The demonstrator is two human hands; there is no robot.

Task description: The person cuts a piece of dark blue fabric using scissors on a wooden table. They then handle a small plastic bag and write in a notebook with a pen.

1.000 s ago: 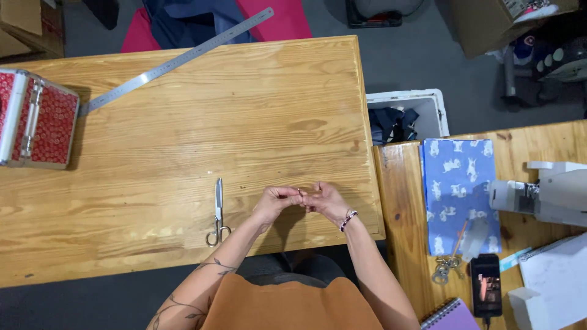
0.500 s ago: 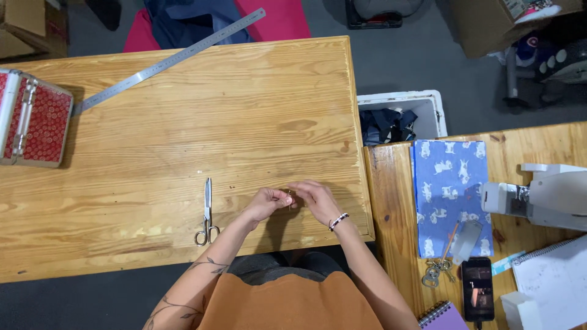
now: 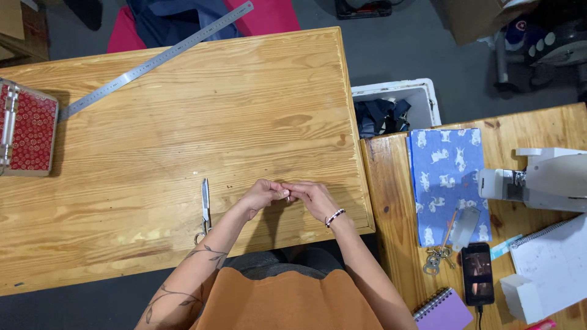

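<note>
Seen from above: your left hand (image 3: pixel 262 194) and right hand (image 3: pixel 312 198) meet fingertip to fingertip near the front edge of the wooden surface (image 3: pixel 183 122), fingers curled narrow, pinched together on something too small to tell. Scissors (image 3: pixel 205 208) lie just left of your left hand, blades closed, pointing away from you. A steel ruler (image 3: pixel 156 59) sits diagonal at the far edge, w/ a red patterned case (image 3: pixel 30 127) at far left. Blue printed fabric (image 3: pixel 448 177) lies on the next table to the right.
</note>
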